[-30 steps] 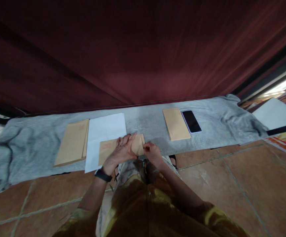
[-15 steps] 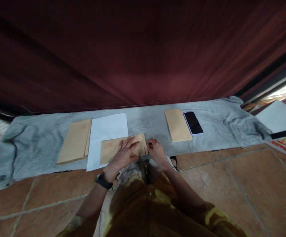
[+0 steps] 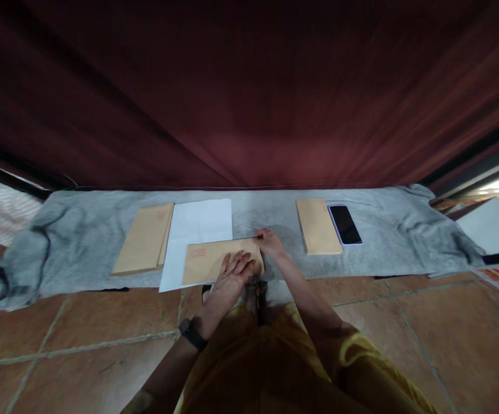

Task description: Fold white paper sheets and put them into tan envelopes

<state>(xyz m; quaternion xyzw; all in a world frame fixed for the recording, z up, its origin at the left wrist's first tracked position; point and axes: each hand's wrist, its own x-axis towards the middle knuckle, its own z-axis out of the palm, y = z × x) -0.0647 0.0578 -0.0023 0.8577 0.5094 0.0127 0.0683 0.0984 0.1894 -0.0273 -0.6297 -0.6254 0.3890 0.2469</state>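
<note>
A brown paper envelope (image 3: 206, 263) with small red print at its left end lies in front of me, partly over white paper sheets (image 3: 198, 215). Flat on its right half rests my left hand (image 3: 233, 274), fingers stretched out; a dark watch is on that wrist. My right hand (image 3: 269, 241) has its fingers closed at the envelope's far right corner, on the short end. Fine detail under those fingertips is hidden.
Left of the sheets is a stack of brown envelopes (image 3: 143, 238). Another brown stack (image 3: 318, 226) lies to the right, beside a phone (image 3: 345, 224). All rest on a grey cloth (image 3: 271, 210) over a narrow surface. A dark red curtain (image 3: 249, 115) hangs behind; tiled floor is below.
My right hand has moved from the near part of the envelope's right end up to its far corner. My left hand has slid right along the envelope. The view has shifted slightly.
</note>
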